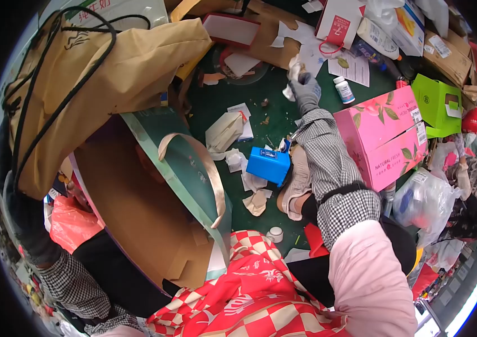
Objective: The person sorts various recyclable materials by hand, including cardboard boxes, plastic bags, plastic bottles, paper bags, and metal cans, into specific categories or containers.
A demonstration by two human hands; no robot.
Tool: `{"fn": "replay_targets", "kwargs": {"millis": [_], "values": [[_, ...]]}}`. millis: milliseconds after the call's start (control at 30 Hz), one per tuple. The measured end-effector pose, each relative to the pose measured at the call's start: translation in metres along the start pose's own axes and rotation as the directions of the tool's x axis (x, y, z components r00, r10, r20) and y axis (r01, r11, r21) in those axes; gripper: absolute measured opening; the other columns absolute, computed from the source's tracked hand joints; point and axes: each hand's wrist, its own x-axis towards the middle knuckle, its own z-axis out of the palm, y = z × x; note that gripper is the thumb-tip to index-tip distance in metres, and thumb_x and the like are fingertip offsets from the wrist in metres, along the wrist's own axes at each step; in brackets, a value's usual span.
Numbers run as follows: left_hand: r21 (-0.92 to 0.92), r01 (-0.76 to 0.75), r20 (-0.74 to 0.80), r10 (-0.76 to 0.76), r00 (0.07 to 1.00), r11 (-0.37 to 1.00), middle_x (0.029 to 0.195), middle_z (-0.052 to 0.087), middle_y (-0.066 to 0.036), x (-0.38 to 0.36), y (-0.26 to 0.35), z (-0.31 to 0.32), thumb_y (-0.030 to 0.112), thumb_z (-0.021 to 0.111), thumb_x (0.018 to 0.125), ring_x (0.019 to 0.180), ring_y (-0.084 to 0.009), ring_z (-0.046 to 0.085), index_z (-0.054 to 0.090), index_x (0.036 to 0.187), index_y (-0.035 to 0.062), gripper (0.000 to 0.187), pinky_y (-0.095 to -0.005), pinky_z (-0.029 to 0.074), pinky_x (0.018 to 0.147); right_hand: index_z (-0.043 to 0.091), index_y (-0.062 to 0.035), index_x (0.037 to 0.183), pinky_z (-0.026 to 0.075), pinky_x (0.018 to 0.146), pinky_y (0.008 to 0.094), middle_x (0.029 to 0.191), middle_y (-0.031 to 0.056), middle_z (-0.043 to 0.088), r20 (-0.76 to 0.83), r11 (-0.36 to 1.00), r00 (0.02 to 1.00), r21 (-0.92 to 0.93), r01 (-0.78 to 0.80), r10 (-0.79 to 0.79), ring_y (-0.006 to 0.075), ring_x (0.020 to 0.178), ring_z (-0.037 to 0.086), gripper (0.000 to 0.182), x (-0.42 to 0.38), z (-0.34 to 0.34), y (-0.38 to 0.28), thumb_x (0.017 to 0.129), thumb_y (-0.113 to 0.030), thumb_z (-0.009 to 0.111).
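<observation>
My right hand [307, 91], in a grey glove, reaches out over the green floor and is closed on a crumpled piece of white paper [295, 69]. My left hand [24, 216], dark-gloved, is at the far left against the lower edge of a large brown paper bag [132, 73] with black cord handles. It appears closed on the bag and its cords, though its fingers are mostly hidden. The bag hangs tilted over a big open cardboard box [154, 224] with a green flap and a ribbon handle. A white pill bottle [344, 90] stands right of my right hand.
A blue small box [269, 164] lies by my foot among paper scraps. On the right are a pink carton [384, 135], a lime-green box [436, 105] and a clear plastic bag [425, 196]. A red-rimmed tray [230, 30] lies at the back.
</observation>
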Motion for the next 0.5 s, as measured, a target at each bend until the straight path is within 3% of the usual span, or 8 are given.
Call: {"fn": "replay_targets", "kwargs": {"millis": [33,133,233,333,367,433,467,500], "values": [[0.016,-0.007,0.017,0.007,1.000,1.000,0.140,0.033,-0.016,0.001,0.000,0.003,0.017,0.039,0.093,0.125,-0.0271,0.039,0.028,0.137,-0.0010,0.049,-0.0375,0.033,0.103,0.060,-0.0014,0.087,0.049,0.060,0.0279,0.078,0.0072,0.064,-0.018,0.977,0.999,0.212,-0.029,0.034,0.0134,0.066,0.060,0.027,0.001,0.003,-0.009,0.065,-0.010,0.073],[0.095,-0.051,0.061,0.046,0.997,0.994,0.139,0.034,-0.016,0.004,0.001,0.022,0.019,0.040,0.093,0.126,-0.0270,0.038,0.030,0.136,-0.0013,0.048,-0.0364,0.033,0.103,0.056,0.0008,0.091,0.050,0.060,0.0252,0.079,0.0052,0.062,0.040,0.716,0.999,0.699,-0.005,-0.031,0.0117,0.068,0.059,0.026,-0.016,-0.012,-0.043,0.070,-0.002,0.071],[0.386,-0.241,0.115,0.212,0.970,0.891,0.136,0.039,-0.011,0.006,0.001,0.054,0.021,0.043,0.094,0.124,-0.0189,0.039,0.038,0.132,-0.0004,0.044,-0.0314,0.031,0.103,0.056,-0.0002,0.093,0.048,0.060,0.0223,0.082,0.0040,0.062,0.028,0.478,0.983,0.876,0.063,-0.181,0.0097,0.067,0.058,0.027,-0.065,-0.059,-0.129,0.071,-0.004,0.070],[0.069,-0.020,0.198,0.006,0.980,0.997,0.137,0.040,-0.009,-0.005,0.007,0.075,0.020,0.043,0.093,0.126,-0.0185,0.036,0.039,0.132,0.0010,0.044,-0.0314,0.028,0.105,0.057,-0.0019,0.096,0.046,0.060,0.0209,0.081,0.0014,0.061,-0.082,0.375,0.885,0.885,0.276,-0.458,0.0083,0.067,0.056,0.027,-0.100,-0.105,-0.197,0.072,-0.006,0.070],[0.063,-0.006,0.120,-0.002,0.993,0.998,0.119,0.052,-0.006,-0.013,0.009,0.093,0.015,0.045,0.090,0.104,-0.0123,0.051,0.039,0.133,0.0027,0.045,-0.0246,0.041,0.089,0.057,-0.0025,0.097,0.046,0.060,0.0209,0.080,0.0002,0.061,-0.102,0.305,0.829,0.899,0.313,-0.550,0.0078,0.067,0.056,0.028,-0.112,-0.121,-0.221,0.072,-0.007,0.070],[0.104,0.044,0.291,-0.073,0.954,0.994,0.092,0.052,0.003,-0.020,0.005,0.090,0.009,0.047,0.087,0.072,-0.0025,0.045,0.038,0.134,0.0042,0.048,-0.0144,0.037,0.063,0.053,-0.0008,0.111,0.051,0.076,0.0272,0.097,0.0063,0.062,-0.026,0.052,0.681,0.994,0.094,-0.732,0.0168,0.082,0.062,0.028,-0.158,-0.148,-0.299,0.085,-0.011,0.058],[0.095,0.040,0.260,-0.064,0.963,0.995,0.079,0.042,0.008,-0.028,0.004,0.100,0.005,0.048,0.084,0.060,0.0006,0.029,0.038,0.135,0.0044,0.052,-0.0125,0.023,0.052,0.052,-0.0012,0.112,0.051,0.077,0.0257,0.097,0.0071,0.062,0.024,0.052,0.655,0.998,0.023,-0.756,0.0173,0.084,0.062,0.030,-0.177,-0.148,-0.317,0.084,-0.011,0.059],[0.103,0.022,0.282,-0.050,0.958,0.994,0.080,0.043,0.007,-0.030,0.004,0.103,0.005,0.048,0.084,0.061,-0.0007,0.032,0.038,0.135,0.0037,0.052,-0.0130,0.027,0.054,0.051,-0.0016,0.113,0.050,0.078,0.0243,0.097,0.0078,0.062,0.072,0.056,0.625,0.997,-0.045,-0.777,0.0179,0.087,0.062,0.032,-0.191,-0.145,-0.330,0.083,-0.011,0.060]]}}
